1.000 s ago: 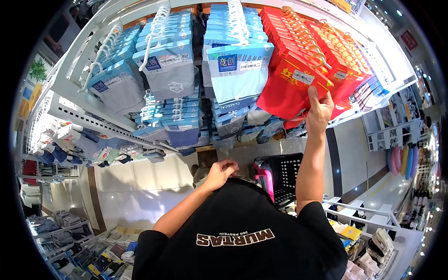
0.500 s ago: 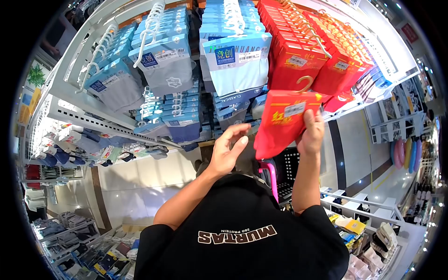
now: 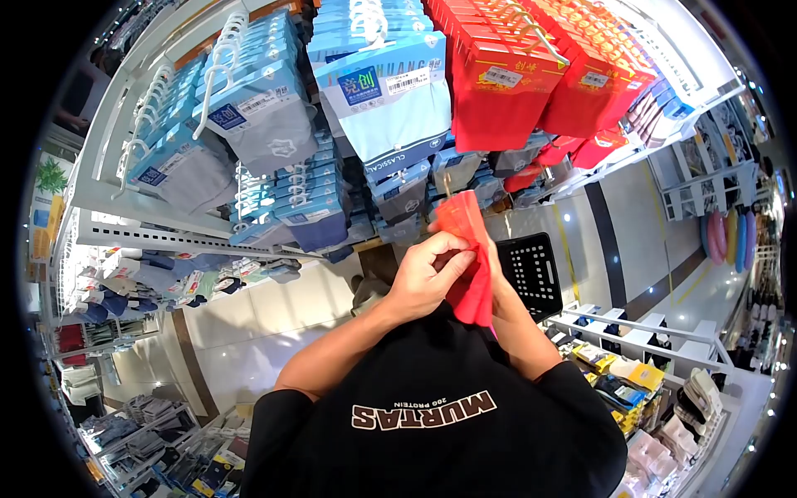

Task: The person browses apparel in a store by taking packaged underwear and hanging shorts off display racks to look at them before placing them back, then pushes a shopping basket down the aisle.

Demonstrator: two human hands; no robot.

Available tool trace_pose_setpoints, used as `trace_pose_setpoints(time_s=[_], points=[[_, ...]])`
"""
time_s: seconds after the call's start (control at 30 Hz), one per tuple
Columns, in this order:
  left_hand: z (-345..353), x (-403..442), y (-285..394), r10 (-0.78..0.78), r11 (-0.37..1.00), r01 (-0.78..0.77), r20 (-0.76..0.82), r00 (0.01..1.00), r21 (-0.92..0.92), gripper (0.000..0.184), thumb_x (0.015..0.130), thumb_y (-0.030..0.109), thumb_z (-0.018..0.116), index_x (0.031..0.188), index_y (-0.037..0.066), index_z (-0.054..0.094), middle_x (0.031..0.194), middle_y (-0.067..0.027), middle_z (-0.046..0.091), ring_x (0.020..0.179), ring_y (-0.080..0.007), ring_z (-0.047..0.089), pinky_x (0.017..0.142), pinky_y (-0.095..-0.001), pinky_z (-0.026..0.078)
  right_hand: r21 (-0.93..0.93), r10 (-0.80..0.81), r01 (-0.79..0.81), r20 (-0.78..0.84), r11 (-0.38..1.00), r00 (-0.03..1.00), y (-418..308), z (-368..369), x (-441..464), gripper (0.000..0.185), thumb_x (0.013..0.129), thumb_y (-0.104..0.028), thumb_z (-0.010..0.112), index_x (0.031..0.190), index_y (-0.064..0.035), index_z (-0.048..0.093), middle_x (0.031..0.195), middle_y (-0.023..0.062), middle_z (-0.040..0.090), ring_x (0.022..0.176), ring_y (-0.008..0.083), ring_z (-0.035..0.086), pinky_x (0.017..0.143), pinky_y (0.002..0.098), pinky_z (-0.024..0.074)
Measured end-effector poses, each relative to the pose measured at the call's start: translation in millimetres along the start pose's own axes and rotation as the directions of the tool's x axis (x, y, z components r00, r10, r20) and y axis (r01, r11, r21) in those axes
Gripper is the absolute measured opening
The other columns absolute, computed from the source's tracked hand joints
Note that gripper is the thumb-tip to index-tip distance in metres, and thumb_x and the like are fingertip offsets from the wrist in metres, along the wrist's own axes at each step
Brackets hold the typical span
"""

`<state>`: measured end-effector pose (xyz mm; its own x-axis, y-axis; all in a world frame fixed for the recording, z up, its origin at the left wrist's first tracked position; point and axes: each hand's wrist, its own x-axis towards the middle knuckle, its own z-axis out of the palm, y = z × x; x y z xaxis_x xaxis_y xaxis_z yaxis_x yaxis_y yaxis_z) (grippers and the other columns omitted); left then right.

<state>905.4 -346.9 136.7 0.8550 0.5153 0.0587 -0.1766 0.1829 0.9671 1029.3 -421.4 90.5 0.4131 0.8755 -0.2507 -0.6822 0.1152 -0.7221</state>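
In front of my chest I hold a pair of red socks point(image 3: 471, 286) on a folded red card with a hook at its top. The pack is turned nearly edge-on, so its printed front is hidden. My left hand point(image 3: 427, 278) pinches its near edge between thumb and fingers. Behind the pack, my right hand point(image 3: 501, 290) supports it from the far side; most of its fingers are hidden. Beyond both hands hang rows of similar red packs point(image 3: 502, 108) and light blue packs point(image 3: 382, 100) on metal hooks.
A black basket point(image 3: 531, 278) with square holes is just right of my hands. White shelving point(image 3: 104, 187) runs along the left. A bin of packaged goods point(image 3: 639, 382) stands at lower right, and coloured rings point(image 3: 726, 241) hang farther right.
The red socks have come down and closer to my chest, turning from face-on to edge-on. My left hand, open and apart before, now grips them. My right hand has moved left behind them.
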Motion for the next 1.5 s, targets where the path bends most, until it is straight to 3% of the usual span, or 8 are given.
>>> trace_pose_setpoints(time_s=[0.3,0.53,0.57,0.73,0.9,1.13,1.37,1.5], points=[[-5.9,-3.1,-3.7,-0.086,0.996,0.086,-0.018,0.996,-0.005,0.014,0.100,0.011,0.063,0.107,-0.001,0.062,0.091,-0.0035,0.067,0.079,-0.0097,0.064,0.070,-0.0257,0.053,-0.028,0.173,-0.171,0.098,0.985,0.980,29.0,-28.4,-3.8,0.051,0.104,-0.048,0.050,0.130,-0.0043,0.057,0.092,0.0028,0.061,0.080,0.0108,0.060,0.069,0.0268,0.0484],[-8.4,-8.7,-9.1,-0.076,0.997,0.073,-0.109,0.991,-0.028,0.013,0.101,0.011,0.062,0.106,-0.001,0.062,0.090,-0.0026,0.066,0.081,-0.0078,0.061,0.074,-0.0249,0.052,0.034,0.182,-0.180,-0.097,0.983,0.978,-7.7,8.5,7.8,0.049,0.101,-0.051,0.054,0.120,-0.0066,0.063,0.075,-0.0016,0.055,0.062,0.0065,0.052,0.052,0.0234,0.0384],[-9.9,-10.1,-8.7,-0.080,0.996,0.075,-0.127,0.989,-0.045,0.013,0.101,0.011,0.061,0.106,-0.002,0.062,0.090,-0.0027,0.066,0.081,-0.0079,0.061,0.074,-0.0250,0.052,0.131,0.202,-0.192,-0.066,0.972,0.977,-13.0,-1.2,10.8,0.046,0.099,-0.048,0.059,0.109,-0.0043,0.066,0.094,0.0052,0.069,0.076,0.0139,0.066,0.066,0.0281,0.0551],[-19.8,-16.7,-25.1,-0.204,0.979,0.196,-0.175,0.963,-0.058,0.016,0.101,0.012,0.060,0.106,-0.002,0.062,0.092,-0.0047,0.067,0.081,-0.0095,0.063,0.073,-0.0260,0.052,0.005,-0.179,0.180,-0.104,0.984,0.978,-56.0,-22.0,28.0,0.038,0.106,-0.035,0.050,0.118,-0.0006,0.061,0.112,0.0132,0.070,0.097,0.0196,0.070,0.087,0.0352,0.0572],[-22.9,-25.6,-36.1,-0.254,0.966,0.259,-0.144,0.957,0.020,0.019,0.099,0.015,0.062,0.107,-0.002,0.063,0.088,-0.0067,0.068,0.079,-0.0112,0.064,0.073,-0.0265,0.052,-0.072,-0.650,0.647,-0.025,0.759,0.760,-137.7,-15.1,44.4,0.053,0.105,-0.045,0.048,0.133,-0.0010,0.053,0.128,0.0125,0.064,0.117,0.0267,0.064,0.101,0.0446,0.0517],[-22.9,-34.1,-45.1,-0.259,0.964,0.264,-0.112,0.959,0.040,0.021,0.099,0.017,0.062,0.109,-0.002,0.064,0.089,-0.0063,0.069,0.080,-0.0101,0.064,0.074,-0.0264,0.053,-0.073,-0.745,0.744,0.023,0.664,0.667,-179.0,9.3,87.6,0.025,0.104,-0.030,0.057,0.110,-0.0063,0.060,0.108,0.0028,0.070,0.096,0.0097,0.065,0.085,0.0282,0.0548],[-28.4,-42.1,-54.8,-0.272,0.961,0.277,-0.129,0.954,0.022,0.019,0.099,0.016,0.062,0.108,-0.001,0.065,0.090,-0.0045,0.069,0.078,-0.0091,0.063,0.072,-0.0248,0.052,-0.312,-0.749,0.729,0.076,0.609,0.658,-165.4,-3.9,110.2,0.027,0.104,-0.029,0.059,0.111,-0.0035,0.063,0.105,0.0023,0.069,0.095,0.0076,0.061,0.087,0.0244,0.0491],[-30.5,-45.5,-58.1,-0.288,0.956,0.294,-0.125,0.950,0.029,0.020,0.099,0.017,0.063,0.108,-0.001,0.065,0.090,-0.0050,0.069,0.079,-0.0098,0.064,0.074,-0.0256,0.053,-0.187,-0.772,0.761,0.023,0.621,0.635,-155.2,-4.9,104.8,0.025,0.104,-0.029,0.058,0.110,-0.0044,0.062,0.103,0.0012,0.068,0.094,0.0074,0.060,0.086,0.0240,0.0487]])
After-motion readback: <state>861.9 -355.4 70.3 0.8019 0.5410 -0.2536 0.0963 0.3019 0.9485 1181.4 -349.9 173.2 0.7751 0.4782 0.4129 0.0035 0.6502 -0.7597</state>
